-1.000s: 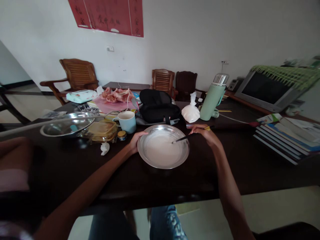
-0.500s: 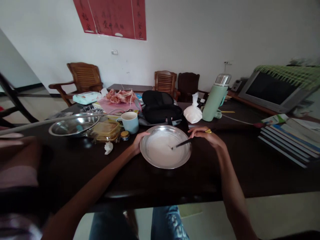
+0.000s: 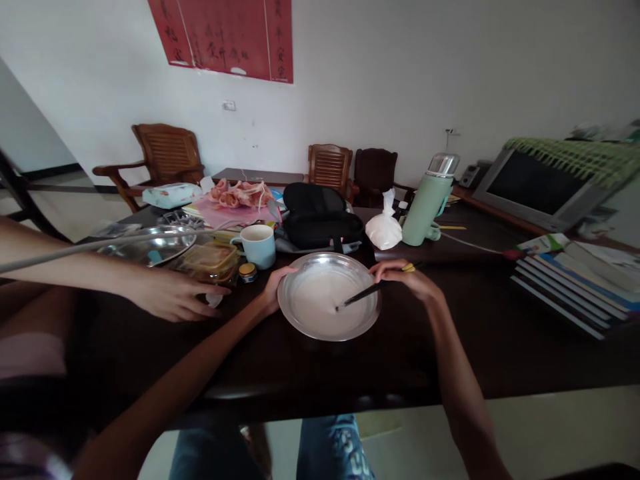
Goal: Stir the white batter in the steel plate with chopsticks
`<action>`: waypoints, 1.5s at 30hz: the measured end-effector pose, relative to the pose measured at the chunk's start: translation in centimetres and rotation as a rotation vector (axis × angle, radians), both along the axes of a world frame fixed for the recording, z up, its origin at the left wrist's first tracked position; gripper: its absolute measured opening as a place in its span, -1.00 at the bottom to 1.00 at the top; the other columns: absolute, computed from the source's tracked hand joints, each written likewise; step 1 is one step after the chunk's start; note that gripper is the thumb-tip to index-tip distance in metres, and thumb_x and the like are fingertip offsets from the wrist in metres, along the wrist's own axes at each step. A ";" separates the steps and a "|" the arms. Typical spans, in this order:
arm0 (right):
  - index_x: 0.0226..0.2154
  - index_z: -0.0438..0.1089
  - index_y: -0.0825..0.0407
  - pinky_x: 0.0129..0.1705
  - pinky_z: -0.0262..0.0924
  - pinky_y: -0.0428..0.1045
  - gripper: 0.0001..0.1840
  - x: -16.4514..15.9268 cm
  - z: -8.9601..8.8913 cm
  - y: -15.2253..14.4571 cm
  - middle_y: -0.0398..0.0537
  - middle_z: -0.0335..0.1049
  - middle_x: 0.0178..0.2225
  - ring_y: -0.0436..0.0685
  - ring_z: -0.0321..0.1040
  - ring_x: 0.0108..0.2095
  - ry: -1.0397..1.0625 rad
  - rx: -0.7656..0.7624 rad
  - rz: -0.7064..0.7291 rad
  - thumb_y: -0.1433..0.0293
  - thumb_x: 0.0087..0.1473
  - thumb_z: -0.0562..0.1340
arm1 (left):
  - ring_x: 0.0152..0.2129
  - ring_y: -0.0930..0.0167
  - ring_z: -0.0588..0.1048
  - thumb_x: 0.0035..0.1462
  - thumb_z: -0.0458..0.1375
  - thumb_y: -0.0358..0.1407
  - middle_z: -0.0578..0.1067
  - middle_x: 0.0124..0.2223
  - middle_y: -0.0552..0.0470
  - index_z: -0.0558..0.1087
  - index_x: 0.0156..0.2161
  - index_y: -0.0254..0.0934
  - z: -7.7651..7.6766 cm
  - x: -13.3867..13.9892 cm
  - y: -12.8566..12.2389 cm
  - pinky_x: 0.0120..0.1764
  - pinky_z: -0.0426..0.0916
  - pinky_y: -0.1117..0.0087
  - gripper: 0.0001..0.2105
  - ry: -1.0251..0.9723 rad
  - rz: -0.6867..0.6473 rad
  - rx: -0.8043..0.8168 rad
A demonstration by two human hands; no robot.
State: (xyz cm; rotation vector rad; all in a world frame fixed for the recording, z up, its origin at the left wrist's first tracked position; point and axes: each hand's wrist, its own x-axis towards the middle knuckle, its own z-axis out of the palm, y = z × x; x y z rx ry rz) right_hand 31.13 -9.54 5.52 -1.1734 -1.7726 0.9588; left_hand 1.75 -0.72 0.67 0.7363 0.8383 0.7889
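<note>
A round metal bowl (image 3: 371, 308) holding a smooth, pale, whitish mixture (image 3: 320, 303) sits on the dark table in front of me. My left hand (image 3: 276, 288) grips its left rim, thumb over the edge. Above the right rim, my right hand (image 3: 403, 275) is closed around dark chopsticks (image 3: 359, 297), which look like a pair held together. Their light tips dip into the mixture near the middle of the bowl. Something yellow shows at my right hand's fingers.
Another person's hand (image 3: 173, 293) reaches in from the left over a crumpled white tissue (image 3: 214, 299). Nearby are a blue mug (image 3: 261, 248), small jar (image 3: 247, 272), plastic box (image 3: 213, 260) and second metal basin (image 3: 170, 247). Behind stand a black case (image 3: 320, 223), white-powder bag (image 3: 384, 230) and green thermos (image 3: 425, 207).
The chopstick tips have shifted slightly left and toward me in the mixture. Another person's arm has come in from the left, reaching the tissue. My left hand keeps its hold.
</note>
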 end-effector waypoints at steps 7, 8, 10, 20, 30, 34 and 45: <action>-0.49 0.47 -0.03 0.11 0.07 0.17 -0.82 -1.3 -0.5 0.8 -0.07 0.51 -0.31 0.24 0.30 0.01 -0.082 0.129 -0.148 0.31 0.02 0.18 | -0.54 0.31 0.50 -0.04 0.12 -0.35 0.58 -0.48 -0.05 0.54 -0.25 -0.38 -0.5 -0.1 0.2 -0.37 0.36 0.33 -0.76 -0.061 -0.034 0.043; -0.51 0.47 -0.02 0.11 0.07 0.18 -0.81 -0.3 -0.3 0.6 -0.06 0.51 -0.32 0.25 0.32 -0.01 -0.080 0.122 -0.181 0.31 0.01 0.18 | -0.54 0.30 0.50 -0.03 0.12 -0.34 0.58 -0.48 -0.05 0.54 -0.25 -0.38 -0.6 -0.2 0.3 -0.37 0.36 0.32 -0.75 -0.060 -0.040 0.044; -0.52 0.47 0.00 0.07 0.11 0.16 -0.81 1.2 0.2 0.0 -0.04 0.51 -0.35 0.26 0.33 -0.02 -0.073 0.070 -0.158 0.30 0.00 0.19 | -0.54 0.30 0.49 -0.01 0.11 -0.33 0.57 -0.50 -0.05 0.54 -0.29 -0.37 -0.5 -0.1 0.2 -0.37 0.36 0.31 -0.78 -0.034 -0.034 0.028; -0.44 0.49 -0.01 0.11 0.09 0.13 -0.83 -1.0 -0.5 0.5 -0.04 0.51 -0.22 0.21 0.30 0.02 -0.120 0.130 -0.094 0.33 0.03 0.18 | -0.59 0.36 0.46 0.03 0.05 -0.37 0.55 -0.55 0.00 0.53 -0.38 -0.37 0.6 0.1 -0.6 -0.42 0.35 0.37 -0.80 0.026 0.018 0.010; -0.46 0.49 -0.02 0.13 0.08 0.14 -0.83 -1.5 -0.3 0.4 -0.04 0.51 -0.25 0.24 0.23 0.09 -0.062 0.036 -0.016 0.33 0.01 0.19 | -0.58 0.34 0.48 0.02 0.07 -0.35 0.55 -0.53 -0.02 0.53 -0.40 -0.35 0.2 0.0 -0.4 -0.41 0.35 0.36 -0.81 0.011 0.004 0.013; -0.55 0.48 -0.01 0.10 0.09 0.17 -0.83 -0.2 -0.5 0.5 -0.06 0.51 -0.32 0.26 0.35 -0.06 -0.002 0.040 -0.183 0.34 -0.05 0.20 | -0.60 0.34 0.47 -0.02 0.10 -0.35 0.55 -0.54 -0.02 0.53 -0.39 -0.37 0.4 0.2 -0.5 -0.41 0.34 0.35 -0.83 0.003 0.006 0.017; -0.56 0.46 -0.02 0.14 0.02 0.20 -0.84 0.4 -0.2 0.4 -0.04 0.51 -0.21 0.29 0.29 0.03 -0.056 0.073 -0.291 0.34 -0.07 0.19 | -0.60 0.34 0.46 0.07 0.03 -0.36 0.54 -0.56 0.01 0.53 -0.40 -0.36 1.0 0.3 -1.0 -0.43 0.34 0.35 -0.78 0.012 0.004 0.010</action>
